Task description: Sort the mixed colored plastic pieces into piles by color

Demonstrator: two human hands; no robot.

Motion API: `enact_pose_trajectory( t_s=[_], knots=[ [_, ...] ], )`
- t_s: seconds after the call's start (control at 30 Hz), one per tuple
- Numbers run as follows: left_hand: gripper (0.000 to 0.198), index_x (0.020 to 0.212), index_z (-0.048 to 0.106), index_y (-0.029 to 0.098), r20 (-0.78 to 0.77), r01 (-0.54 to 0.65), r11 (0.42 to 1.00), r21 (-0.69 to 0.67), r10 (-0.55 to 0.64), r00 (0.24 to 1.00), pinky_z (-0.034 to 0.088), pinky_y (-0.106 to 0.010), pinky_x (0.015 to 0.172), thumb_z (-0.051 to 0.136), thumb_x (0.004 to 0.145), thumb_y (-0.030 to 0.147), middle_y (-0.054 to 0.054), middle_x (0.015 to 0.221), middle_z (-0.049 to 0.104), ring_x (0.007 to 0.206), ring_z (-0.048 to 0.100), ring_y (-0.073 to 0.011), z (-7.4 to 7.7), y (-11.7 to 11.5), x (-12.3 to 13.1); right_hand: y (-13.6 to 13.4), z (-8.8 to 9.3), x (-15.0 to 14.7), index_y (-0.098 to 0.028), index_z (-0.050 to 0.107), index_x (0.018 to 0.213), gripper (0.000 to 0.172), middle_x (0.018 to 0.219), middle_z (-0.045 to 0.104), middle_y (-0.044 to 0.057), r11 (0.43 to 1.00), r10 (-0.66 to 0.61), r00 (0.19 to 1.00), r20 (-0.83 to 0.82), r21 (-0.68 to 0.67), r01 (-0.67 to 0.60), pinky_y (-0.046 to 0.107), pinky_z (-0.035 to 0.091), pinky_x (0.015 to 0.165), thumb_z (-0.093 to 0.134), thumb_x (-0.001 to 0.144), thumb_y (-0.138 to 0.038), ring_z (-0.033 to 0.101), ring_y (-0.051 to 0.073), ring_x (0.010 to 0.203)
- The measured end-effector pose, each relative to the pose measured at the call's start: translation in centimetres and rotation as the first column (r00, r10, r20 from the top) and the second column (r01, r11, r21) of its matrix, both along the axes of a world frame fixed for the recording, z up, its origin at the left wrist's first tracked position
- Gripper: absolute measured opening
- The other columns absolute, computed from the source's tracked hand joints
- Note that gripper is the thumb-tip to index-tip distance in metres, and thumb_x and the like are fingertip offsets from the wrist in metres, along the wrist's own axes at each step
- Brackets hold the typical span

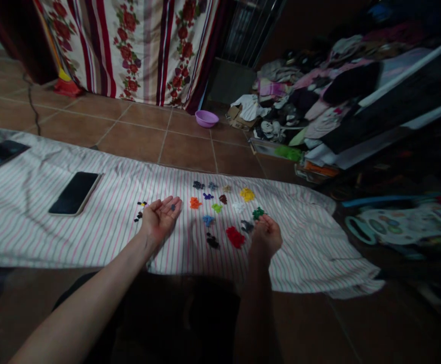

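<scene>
My left hand (160, 216) lies palm up over the striped cloth, fingers stretched out, with a small dark grey-blue piece (173, 207) resting on the fingers. My right hand (266, 233) is closed, its fingertips together beside the green pieces (258, 213). Whatever it may hold is too small to make out. Close by its left side are dark grey pieces (247, 226) and a red pile (235, 237). Between the hands sit small colour-sorted piles, among them orange (195, 202), blue (208, 220), black (212, 240), white (239, 207) and yellow pieces (247, 194).
Left of my left hand are a few loose black and yellow pieces (139, 216). A phone (74, 193) and another dark-screened device (0, 155) lie on the striped cloth (122, 242). Beyond it, a purple basin (206, 119) stands on the tiled floor, near heaped clothes (304, 96).
</scene>
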State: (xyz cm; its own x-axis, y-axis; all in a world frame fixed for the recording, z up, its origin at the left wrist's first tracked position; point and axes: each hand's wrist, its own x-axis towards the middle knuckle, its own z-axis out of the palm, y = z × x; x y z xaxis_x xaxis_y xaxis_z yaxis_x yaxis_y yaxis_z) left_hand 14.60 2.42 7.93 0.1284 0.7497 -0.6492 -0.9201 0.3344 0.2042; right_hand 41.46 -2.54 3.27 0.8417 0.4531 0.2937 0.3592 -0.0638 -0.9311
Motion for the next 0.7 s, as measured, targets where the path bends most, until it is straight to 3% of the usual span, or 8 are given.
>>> enact_pose_trajectory(
  t_s=[0.1,0.2,0.27,0.4,0.7],
  knots=[
    [0.034,0.115,0.055,0.006,-0.004,0.011,1.000,-0.010,-0.011,1.000,0.063,-0.035,0.071,0.040,0.084,0.007,-0.021,0.106,0.065,0.100,0.068,-0.0273,0.1,0.0,0.2,-1.5,-0.6,1.9,-0.014,0.069,0.101,0.043,0.094,0.070,0.011,0.976,-0.012,0.989,0.149,-0.215,0.044,0.036,0.050,0.081,0.044,0.071,-0.031,0.065,0.022,0.085],
    [0.032,0.110,0.057,0.006,-0.016,0.033,0.999,-0.011,-0.033,0.999,0.063,-0.032,0.072,0.042,0.082,0.002,-0.020,0.104,0.064,0.095,0.069,-0.0245,0.0,0.2,0.4,-2.1,-1.2,2.7,-0.014,0.072,0.101,0.044,0.093,0.071,0.012,0.900,0.046,0.977,0.209,-0.432,0.050,0.036,0.048,0.080,0.045,0.070,-0.031,0.063,0.024,0.083],
    [0.029,0.104,0.058,0.006,-0.036,0.045,0.999,-0.010,-0.046,0.998,0.062,-0.031,0.072,0.042,0.081,0.000,-0.019,0.100,0.064,0.092,0.069,-0.0233,-0.2,0.3,0.5,-2.0,-1.9,3.0,-0.014,0.072,0.103,0.045,0.092,0.070,0.011,0.862,0.097,0.970,0.222,-0.506,0.030,0.034,0.047,0.078,0.048,0.069,-0.030,0.062,0.023,0.082],
    [0.022,0.090,0.059,0.007,-0.079,0.067,0.998,0.018,-0.066,0.995,0.062,-0.031,0.073,0.041,0.081,-0.002,-0.015,0.088,0.064,0.084,0.069,-0.0202,-0.6,0.7,0.7,-1.6,-3.6,3.2,-0.014,0.071,0.106,0.046,0.090,0.069,0.011,0.849,0.146,0.937,0.316,-0.527,0.046,0.032,0.045,0.076,0.049,0.068,-0.026,0.058,0.023,0.084],
    [0.022,0.082,0.060,0.008,-0.096,0.054,0.998,0.011,-0.053,0.994,0.062,-0.029,0.073,0.044,0.079,-0.005,-0.012,0.079,0.063,0.079,0.068,-0.0184,-1.0,1.1,0.7,-1.2,-5.5,4.1,-0.015,0.071,0.095,0.041,0.085,0.068,0.013,0.909,0.199,0.880,0.431,-0.416,-0.002,0.035,0.043,0.076,0.038,0.071,-0.022,0.055,0.025,0.085]
  ],
)
